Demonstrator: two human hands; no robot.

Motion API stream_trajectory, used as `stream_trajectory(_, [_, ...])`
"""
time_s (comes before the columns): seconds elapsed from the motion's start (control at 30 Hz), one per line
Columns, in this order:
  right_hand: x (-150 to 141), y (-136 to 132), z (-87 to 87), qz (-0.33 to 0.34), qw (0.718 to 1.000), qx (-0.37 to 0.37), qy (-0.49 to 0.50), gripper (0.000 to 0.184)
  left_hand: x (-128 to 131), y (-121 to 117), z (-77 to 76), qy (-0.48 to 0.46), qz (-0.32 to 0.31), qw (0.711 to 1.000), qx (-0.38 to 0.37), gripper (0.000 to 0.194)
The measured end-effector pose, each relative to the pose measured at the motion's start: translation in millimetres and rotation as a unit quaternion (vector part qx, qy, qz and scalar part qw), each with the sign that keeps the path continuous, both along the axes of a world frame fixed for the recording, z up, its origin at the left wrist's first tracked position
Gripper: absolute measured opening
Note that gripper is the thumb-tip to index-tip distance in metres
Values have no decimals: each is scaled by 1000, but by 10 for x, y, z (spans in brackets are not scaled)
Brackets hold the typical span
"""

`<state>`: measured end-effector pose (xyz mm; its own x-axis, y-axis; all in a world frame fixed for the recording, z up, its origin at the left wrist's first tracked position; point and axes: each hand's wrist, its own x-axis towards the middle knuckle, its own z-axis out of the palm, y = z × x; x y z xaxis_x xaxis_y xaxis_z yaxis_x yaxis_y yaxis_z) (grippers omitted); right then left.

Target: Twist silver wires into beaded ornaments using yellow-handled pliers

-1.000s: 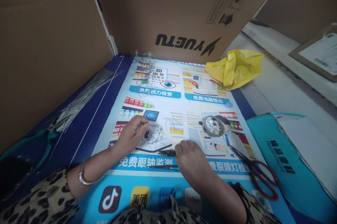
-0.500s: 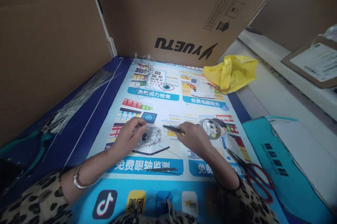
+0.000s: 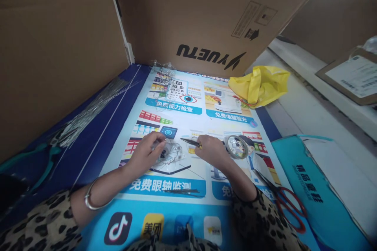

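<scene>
My left hand [image 3: 147, 151] is closed in a pinch at a tangle of thin wire with clear, bead-like pieces [image 3: 173, 152]. The exact hold is partly hidden by the fingers. My right hand [image 3: 213, 151] is wrapped round a slim dark pointed tool that looks like needle-nose pliers [image 3: 190, 142]. Its tips point left toward my left hand, a short gap away from the fingers. Most of the handle is covered by my palm. Just right of that hand lies a roll of clear tape [image 3: 236, 147]. Short dark strands [image 3: 184, 191] lie on the printed sheet below the hands.
A printed sheet [image 3: 188, 204] covers the table. Bundled thin wires [image 3: 94, 105] and teal-handled pliers [image 3: 48, 160] lie left. More beaded wire [image 3: 165, 74] sits at the back, before a cardboard box [image 3: 206, 15]. Red-handled scissors [image 3: 291, 206], a yellow bag [image 3: 262, 86] and teal packaging [image 3: 306, 176] lie right.
The view has shifted slightly. My right hand has turned and moved a little left, with the pliers' tips still pointing left. My left hand keeps its pinch near the beaded wire.
</scene>
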<state>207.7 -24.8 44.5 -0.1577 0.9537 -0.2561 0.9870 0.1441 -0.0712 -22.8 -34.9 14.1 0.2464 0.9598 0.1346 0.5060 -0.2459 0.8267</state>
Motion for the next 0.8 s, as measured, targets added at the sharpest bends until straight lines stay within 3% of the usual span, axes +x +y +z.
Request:
stream_trajectory(0.3, [226, 69, 75, -18, 999, -20, 43, 20, -2, 1, -34, -3, -2, 1000, 3, 13])
stream_trajectory(0.8, [-11, -57, 32, 19, 999, -28, -37, 24, -18, -10, -11, 4, -14, 999, 37, 12])
